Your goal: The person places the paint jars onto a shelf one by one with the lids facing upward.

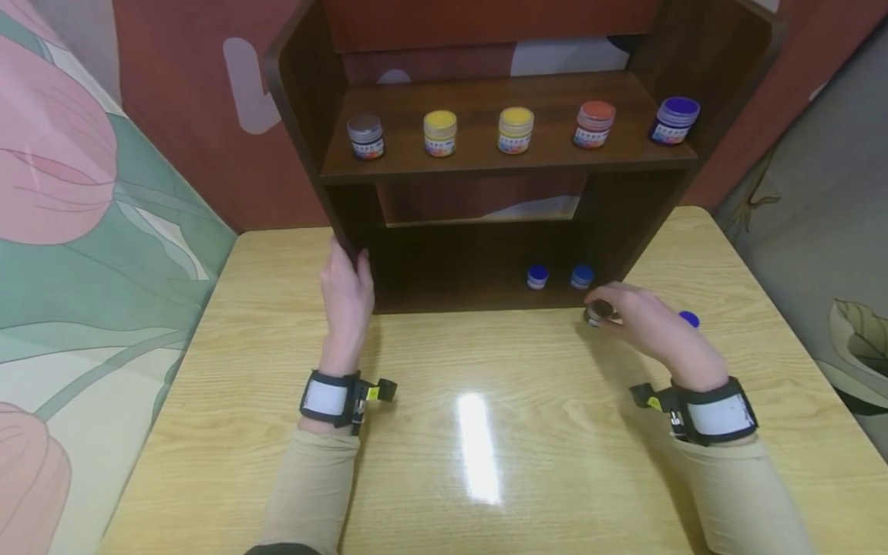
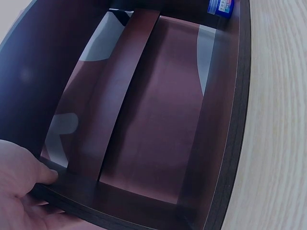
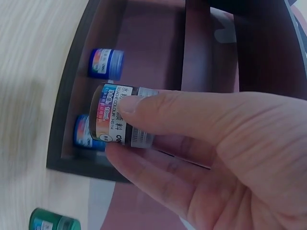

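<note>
My left hand [image 1: 347,297] grips the left side panel of a dark brown wooden shelf [image 1: 506,171], its thumb on the inner face and the fingers round the outside. At the shelf's lower right corner, my right hand [image 1: 645,320] pinches a small dark-lidded paint jar [image 3: 112,115] between thumb and fingers. That jar has a printed white label and is tilted on its side in the right wrist view. Behind it, a dark blue jar [image 1: 537,277] and a lighter blue jar [image 1: 581,277] stand on the bottom board.
Along the upper board stand a dark jar [image 1: 366,137], two yellow jars, a red jar [image 1: 593,125] and a violet-blue jar [image 1: 674,121]. A blue lid [image 1: 689,317] shows behind my right hand. A green jar [image 3: 53,220] is on the pale wooden table [image 1: 430,455].
</note>
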The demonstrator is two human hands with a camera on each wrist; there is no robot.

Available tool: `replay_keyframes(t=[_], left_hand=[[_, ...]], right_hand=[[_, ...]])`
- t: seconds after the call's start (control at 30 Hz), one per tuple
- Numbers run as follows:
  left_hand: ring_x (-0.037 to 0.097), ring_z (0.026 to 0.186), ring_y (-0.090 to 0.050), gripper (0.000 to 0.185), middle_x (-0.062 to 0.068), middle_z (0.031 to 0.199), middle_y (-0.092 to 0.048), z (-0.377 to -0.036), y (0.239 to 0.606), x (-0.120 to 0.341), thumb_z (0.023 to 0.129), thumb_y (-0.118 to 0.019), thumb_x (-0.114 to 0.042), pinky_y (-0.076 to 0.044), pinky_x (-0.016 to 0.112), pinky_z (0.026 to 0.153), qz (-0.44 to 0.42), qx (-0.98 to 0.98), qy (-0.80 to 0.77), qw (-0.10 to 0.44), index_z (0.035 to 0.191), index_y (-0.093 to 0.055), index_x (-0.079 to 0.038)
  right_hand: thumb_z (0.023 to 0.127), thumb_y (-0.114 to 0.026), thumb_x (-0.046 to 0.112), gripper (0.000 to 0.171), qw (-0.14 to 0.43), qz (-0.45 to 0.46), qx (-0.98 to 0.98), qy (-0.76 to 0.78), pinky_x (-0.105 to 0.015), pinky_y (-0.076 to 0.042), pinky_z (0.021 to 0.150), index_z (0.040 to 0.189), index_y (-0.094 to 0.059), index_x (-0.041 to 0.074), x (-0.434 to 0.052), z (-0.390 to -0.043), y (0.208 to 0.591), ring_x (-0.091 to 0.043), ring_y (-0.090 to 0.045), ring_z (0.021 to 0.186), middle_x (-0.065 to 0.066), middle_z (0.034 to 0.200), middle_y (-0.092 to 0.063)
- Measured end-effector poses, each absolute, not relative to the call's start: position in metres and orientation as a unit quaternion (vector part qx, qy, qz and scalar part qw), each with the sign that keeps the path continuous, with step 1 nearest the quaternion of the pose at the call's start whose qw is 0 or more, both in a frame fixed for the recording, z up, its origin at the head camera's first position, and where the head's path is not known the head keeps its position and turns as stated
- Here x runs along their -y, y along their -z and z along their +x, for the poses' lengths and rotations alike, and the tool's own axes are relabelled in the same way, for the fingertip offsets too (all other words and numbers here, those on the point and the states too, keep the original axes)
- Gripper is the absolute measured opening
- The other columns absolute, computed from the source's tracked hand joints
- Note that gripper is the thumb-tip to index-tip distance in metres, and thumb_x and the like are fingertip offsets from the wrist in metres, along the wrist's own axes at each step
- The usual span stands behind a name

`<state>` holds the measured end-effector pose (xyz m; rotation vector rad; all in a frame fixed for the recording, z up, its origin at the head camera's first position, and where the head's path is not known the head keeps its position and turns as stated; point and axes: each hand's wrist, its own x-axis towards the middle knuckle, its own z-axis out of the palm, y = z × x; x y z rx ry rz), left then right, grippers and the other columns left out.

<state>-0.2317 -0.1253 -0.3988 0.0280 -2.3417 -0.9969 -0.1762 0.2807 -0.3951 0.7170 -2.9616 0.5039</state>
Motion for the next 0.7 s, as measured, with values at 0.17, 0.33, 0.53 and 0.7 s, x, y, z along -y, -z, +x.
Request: replay_keyframes(t=[0.17, 0.33, 0.53, 0.7], left_hand=[[0.042, 0.116, -0.065, 0.037, 0.027, 0.124, -0.065, -0.232, 0.4, 0.125, 0.102, -0.054, -0.016, -0.054, 0.052, 0.098, 0.012, 0.88, 0.376, 0.291, 0.134, -0.049, 0.004], [0.041, 0.116, -0.065, 0.036, 0.026, 0.124, -0.065, -0.232, 0.4, 0.125, 0.103, -0.054, -0.015, -0.054, 0.052, 0.099, 0.014, 0.882, 0.374, 0.287, 0.134, -0.049, 0.002], [0.04, 0.116, -0.065, 0.037, 0.025, 0.125, -0.065, -0.232, 0.4, 0.125, 0.102, -0.054, -0.015, -0.054, 0.051, 0.098, 0.015, 0.882, 0.372, 0.288, 0.134, -0.048, 0.002], [0.04, 0.116, -0.065, 0.038, 0.025, 0.125, -0.065, -0.232, 0.399, 0.126, 0.102, -0.055, -0.015, -0.054, 0.051, 0.098, 0.013, 0.881, 0.373, 0.29, 0.136, -0.048, 0.002]], right_hand=[[0.084, -0.073, -0.003, 0.032, 0.026, 0.244, 0.954, -0.17, -0.055, -0.056, 0.089, 0.115, -0.068, -0.004, -0.272, -0.18, 0.392, -0.041, -0.068, 0.104, -0.024, 0.113, -0.07], [0.084, -0.074, -0.003, 0.032, 0.029, 0.252, 0.95, -0.179, -0.055, -0.055, 0.09, 0.116, -0.068, -0.004, -0.263, -0.183, 0.39, -0.042, -0.067, 0.105, -0.025, 0.114, -0.07], [0.086, -0.073, 0.0, 0.034, 0.016, 0.246, 0.951, -0.186, -0.055, -0.055, 0.092, 0.118, -0.067, -0.004, -0.253, -0.185, 0.388, -0.042, -0.066, 0.108, -0.025, 0.117, -0.069], [0.087, -0.074, 0.002, 0.032, 0.027, 0.248, 0.948, -0.199, -0.052, -0.057, 0.088, 0.118, -0.068, -0.003, -0.245, -0.189, 0.388, -0.037, -0.068, 0.102, -0.022, 0.112, -0.07]])
